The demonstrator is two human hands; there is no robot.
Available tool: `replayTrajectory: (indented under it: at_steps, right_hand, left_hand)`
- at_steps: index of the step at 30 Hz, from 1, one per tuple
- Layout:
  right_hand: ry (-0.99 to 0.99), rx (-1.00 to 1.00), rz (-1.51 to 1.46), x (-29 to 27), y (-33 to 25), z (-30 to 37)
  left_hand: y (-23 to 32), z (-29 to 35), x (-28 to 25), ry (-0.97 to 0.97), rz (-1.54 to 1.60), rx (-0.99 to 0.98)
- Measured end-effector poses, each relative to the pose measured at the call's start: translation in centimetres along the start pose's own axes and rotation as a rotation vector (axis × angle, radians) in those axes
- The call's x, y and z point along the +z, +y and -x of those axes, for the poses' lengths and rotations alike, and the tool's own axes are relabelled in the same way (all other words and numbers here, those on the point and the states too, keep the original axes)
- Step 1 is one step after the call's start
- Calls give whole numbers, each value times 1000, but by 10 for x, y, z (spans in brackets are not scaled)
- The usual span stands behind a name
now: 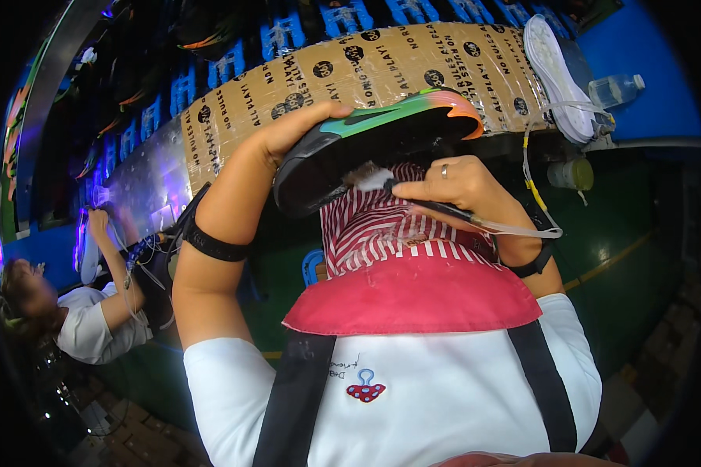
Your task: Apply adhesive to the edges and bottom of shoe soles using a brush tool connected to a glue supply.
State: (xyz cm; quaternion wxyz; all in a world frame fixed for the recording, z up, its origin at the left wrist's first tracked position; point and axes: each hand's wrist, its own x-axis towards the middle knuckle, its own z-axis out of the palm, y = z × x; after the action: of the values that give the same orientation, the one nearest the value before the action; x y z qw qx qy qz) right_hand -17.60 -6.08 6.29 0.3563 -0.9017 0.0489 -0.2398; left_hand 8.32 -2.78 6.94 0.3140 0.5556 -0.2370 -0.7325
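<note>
My left hand (292, 132) grips one end of a shoe sole (308, 175), black with a side wall that fades from green to orange. The sole is tilted, held in the air in front of my striped apron. My right hand (467, 191) is closed round the thin dark handle of a brush (372, 179). Its pale, wide bristles are at the sole's near edge; whether they touch it I cannot tell. A clear tube (522, 231) runs from the handle's rear end past my right wrist.
Taped brown cardboard (304, 89) covers the bench ahead. Toward its right end lie a white sole (557, 82) and a clear plastic bottle (615, 89), with a lidded jar (571, 174) below. Blue racks (284, 35) line the far side. A co-worker (93, 323) works at the left.
</note>
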Motion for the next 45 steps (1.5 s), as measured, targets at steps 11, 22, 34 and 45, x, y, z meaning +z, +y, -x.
replayTrajectory:
  at_steps: [11,22,34,45]
  right_hand:
    - [120,-11,146,11,0,6]
    - [213,173,-385,3,-3,0]
    - [555,520,-695,-10,41,9]
    - [783,304,-30,-21,47,9]
  left_hand:
    - [3,18,0,64,54,25]
    - [-15,11,6,38,156,121]
    - [-55,-9,24,7,471,294]
    - [-49,-32,50,-29,609,308]
